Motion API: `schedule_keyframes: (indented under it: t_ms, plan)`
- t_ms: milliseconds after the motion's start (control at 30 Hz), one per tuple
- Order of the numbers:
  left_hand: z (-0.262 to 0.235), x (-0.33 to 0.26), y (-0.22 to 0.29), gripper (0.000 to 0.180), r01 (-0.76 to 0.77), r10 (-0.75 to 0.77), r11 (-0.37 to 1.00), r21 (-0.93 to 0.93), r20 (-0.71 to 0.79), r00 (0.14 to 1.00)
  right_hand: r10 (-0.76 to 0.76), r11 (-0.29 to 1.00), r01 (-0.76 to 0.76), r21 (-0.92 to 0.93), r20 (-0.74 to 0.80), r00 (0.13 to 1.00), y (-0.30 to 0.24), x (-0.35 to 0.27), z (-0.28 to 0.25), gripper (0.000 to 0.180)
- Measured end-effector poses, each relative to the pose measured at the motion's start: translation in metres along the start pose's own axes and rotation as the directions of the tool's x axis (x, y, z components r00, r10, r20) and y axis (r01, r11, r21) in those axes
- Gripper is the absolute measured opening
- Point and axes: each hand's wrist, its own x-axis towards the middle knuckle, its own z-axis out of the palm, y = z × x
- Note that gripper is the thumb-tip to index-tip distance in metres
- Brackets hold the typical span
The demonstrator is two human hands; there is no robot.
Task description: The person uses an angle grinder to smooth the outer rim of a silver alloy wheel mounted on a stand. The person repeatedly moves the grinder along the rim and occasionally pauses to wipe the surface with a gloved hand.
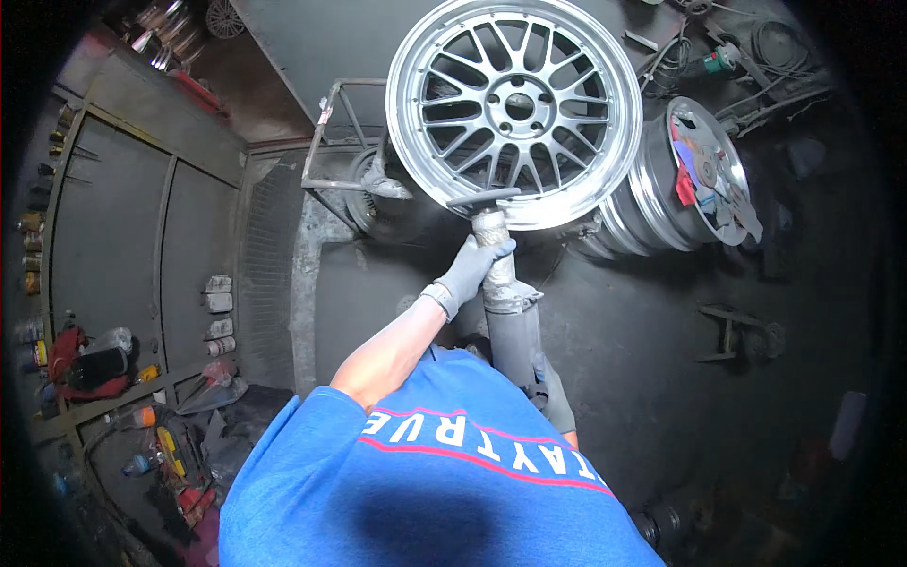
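My gloved left hand (465,269) is wrapped round the pale, taped-looking neck of a long grey angle grinder or sander (513,340). Lower down, my gloved right hand (557,397) grips the tool's rear end, partly hidden behind its body. At the tool's head a flat disc (484,197) is seen nearly edge-on. It lies at the lower lip of a silver mesh-spoke car wheel (501,109); whether it touches the metal I cannot tell. The wheel stands facing me, its outer lip shiny and its spokes duller grey.
A metal tube frame (331,184) stands left of the wheel. To the right, another wheel barrel (657,194) carries discs and a red cloth. Cables and a green power tool (710,62) lie beyond it. Shelving with bottles and a red bag (71,354) lines the left. A small metal stand (727,331) sits on the right.
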Motion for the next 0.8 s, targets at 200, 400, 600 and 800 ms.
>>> schedule_keyframes:
  t_ms: [200, 400, 600, 800]
  plan:
    - [-0.020, 0.009, 0.026, 0.046, -0.063, 0.062, 0.998, -0.010, -0.080, 0.995, -0.090, 0.979, 0.106, -0.174, 0.094, 0.991, -0.004, 0.043, -0.003, 0.067]
    - [0.010, 0.011, 0.001, 0.049, 0.002, -0.010, 0.996, -0.093, -0.087, 0.996, -0.103, 0.981, 0.112, -0.161, 0.059, 0.993, -0.043, -0.006, 0.011, 0.064]
    - [0.072, 0.026, -0.044, 0.045, 0.110, -0.094, 0.976, -0.189, 0.093, 0.991, -0.193, 0.955, 0.163, -0.247, -0.103, 0.976, -0.044, -0.011, -0.079, 0.061]
    - [0.105, 0.038, -0.048, 0.061, 0.185, -0.120, 0.936, -0.299, 0.224, 0.967, -0.388, 0.796, 0.271, -0.541, -0.114, 0.914, -0.056, -0.019, -0.100, 0.064]
